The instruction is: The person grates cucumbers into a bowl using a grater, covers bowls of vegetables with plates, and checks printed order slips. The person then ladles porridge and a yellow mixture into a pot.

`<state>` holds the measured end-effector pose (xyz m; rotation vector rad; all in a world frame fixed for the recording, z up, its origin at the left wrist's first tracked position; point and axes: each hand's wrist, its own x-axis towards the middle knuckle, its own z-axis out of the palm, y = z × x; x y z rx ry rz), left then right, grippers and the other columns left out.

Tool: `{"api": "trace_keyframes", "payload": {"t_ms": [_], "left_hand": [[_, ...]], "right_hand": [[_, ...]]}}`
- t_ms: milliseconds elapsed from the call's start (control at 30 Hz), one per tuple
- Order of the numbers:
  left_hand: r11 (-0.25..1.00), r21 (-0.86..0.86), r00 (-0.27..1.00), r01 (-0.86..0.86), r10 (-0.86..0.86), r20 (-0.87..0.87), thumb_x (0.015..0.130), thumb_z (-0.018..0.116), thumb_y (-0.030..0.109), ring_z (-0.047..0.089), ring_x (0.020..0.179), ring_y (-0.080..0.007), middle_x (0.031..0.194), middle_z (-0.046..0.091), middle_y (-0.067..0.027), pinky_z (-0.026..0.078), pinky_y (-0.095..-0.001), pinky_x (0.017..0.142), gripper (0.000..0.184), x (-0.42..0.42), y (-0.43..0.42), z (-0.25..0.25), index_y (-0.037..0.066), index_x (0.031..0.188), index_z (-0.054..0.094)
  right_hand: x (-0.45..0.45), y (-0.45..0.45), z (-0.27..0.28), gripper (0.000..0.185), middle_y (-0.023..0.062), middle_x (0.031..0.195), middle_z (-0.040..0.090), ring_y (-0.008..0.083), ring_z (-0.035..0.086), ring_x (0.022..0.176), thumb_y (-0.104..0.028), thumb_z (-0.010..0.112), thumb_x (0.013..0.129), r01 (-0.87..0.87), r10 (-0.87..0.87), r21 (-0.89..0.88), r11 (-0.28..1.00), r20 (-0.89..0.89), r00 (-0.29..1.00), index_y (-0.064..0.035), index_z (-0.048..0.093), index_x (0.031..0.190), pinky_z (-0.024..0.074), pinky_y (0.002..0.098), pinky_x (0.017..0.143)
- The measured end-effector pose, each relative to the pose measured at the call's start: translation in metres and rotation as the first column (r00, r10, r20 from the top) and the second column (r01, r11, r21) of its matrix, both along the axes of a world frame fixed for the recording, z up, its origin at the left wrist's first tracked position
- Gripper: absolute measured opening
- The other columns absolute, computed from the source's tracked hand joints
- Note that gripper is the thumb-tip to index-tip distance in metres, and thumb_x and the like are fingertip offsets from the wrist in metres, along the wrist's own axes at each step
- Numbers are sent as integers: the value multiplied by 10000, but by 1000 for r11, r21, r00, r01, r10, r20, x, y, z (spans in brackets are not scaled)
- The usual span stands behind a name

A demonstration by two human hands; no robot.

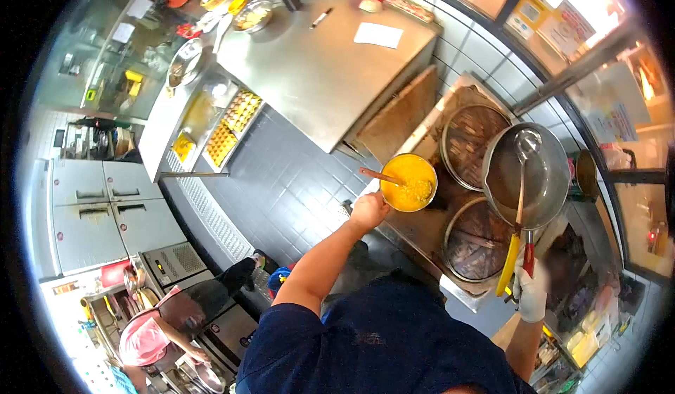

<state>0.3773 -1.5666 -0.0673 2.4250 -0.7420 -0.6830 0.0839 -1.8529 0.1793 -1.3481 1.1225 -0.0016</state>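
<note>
My left hand (369,211) is closed on the edge or handle of a round pot (388,163) of yellow, lumpy liquid (408,188), held beside the stove. A brown-handled utensil (380,176) leans in this pot. My right hand (531,290), in a white glove, is closed round the red handle (528,253) of a large metal pan (557,183). A ladle (524,148) lies in that pan, its yellow handle (508,267) reaching down beside my glove. Under and beside the pan are two round dark pots or grates (474,137), (472,246) on the stove.
A steel counter (295,70) bears a paper (378,35), a marker (321,18) and a bowl (253,15). Egg trays (232,126) stand on a shelf below. Another person (144,338) in pink works at lower left. Fridge doors (84,214) line the left; a tiled, windowed wall is at right.
</note>
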Motion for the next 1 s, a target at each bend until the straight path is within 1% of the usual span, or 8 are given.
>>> {"api": "trace_keyframes", "payload": {"t_ms": [100,133,233,300,467,533,733,1000], "left_hand": [[995,-75,998,-65,67,14,857,607,214,680,857,-445,894,708,-235,540,-538,788,218,33,39,29,20,926,678],[993,-27,993,-115,116,22,857,599,214,681,871,-450,908,710,-230,543,-538,799,220,44,53,37,19,922,678],[972,-62,968,-228,233,97,856,612,227,674,840,-458,868,697,-254,539,-566,780,229,84,116,40,11,896,675],[958,-47,950,-282,285,129,847,610,218,677,831,-456,856,698,-253,543,-563,777,219,101,169,61,12,875,679],[886,6,870,-464,455,193,828,598,196,688,818,-448,837,703,-251,556,-553,779,203,158,295,56,14,833,690],[859,13,844,-512,501,192,825,582,184,697,824,-445,859,713,-248,564,-547,796,209,168,352,81,8,839,693],[704,47,693,-709,683,232,821,586,184,697,830,-448,857,712,-259,563,-545,797,213,211,479,74,6,820,702],[518,15,511,-855,838,190,843,622,236,691,843,-448,828,693,-271,550,-530,818,266,304,605,67,-8,800,720]], "right_hand": [[30,30,13,67,-33,606,504,55,415,428,-126,618,962,-12,12,-74,997,-4,1000,-60,613,970,303,213,408],[38,36,11,59,-39,598,494,52,403,425,-122,609,954,-29,28,-64,998,-19,999,-64,611,966,300,209,410],[83,75,16,58,-39,584,486,53,392,417,-128,612,953,-34,36,-85,996,16,999,-71,608,963,295,213,402],[111,111,34,77,-38,571,468,53,389,413,-139,604,954,-113,117,-111,987,36,992,-62,600,965,297,214,399],[224,178,12,115,-29,560,456,58,388,403,-138,586,964,-301,315,-109,948,163,935,-26,594,986,283,219,388],[254,216,14,126,-25,563,453,59,392,402,-138,570,973,-326,338,-95,941,166,926,-20,597,1005,287,222,385],[391,311,15,107,-18,616,496,66,422,423,-127,564,978,-587,593,-91,804,191,782,-26,598,989,325,218,400],[550,425,16,75,-3,635,519,73,445,447,-69,578,965,-777,767,-4,630,160,621,-10,610,998,354,227,417]]}}
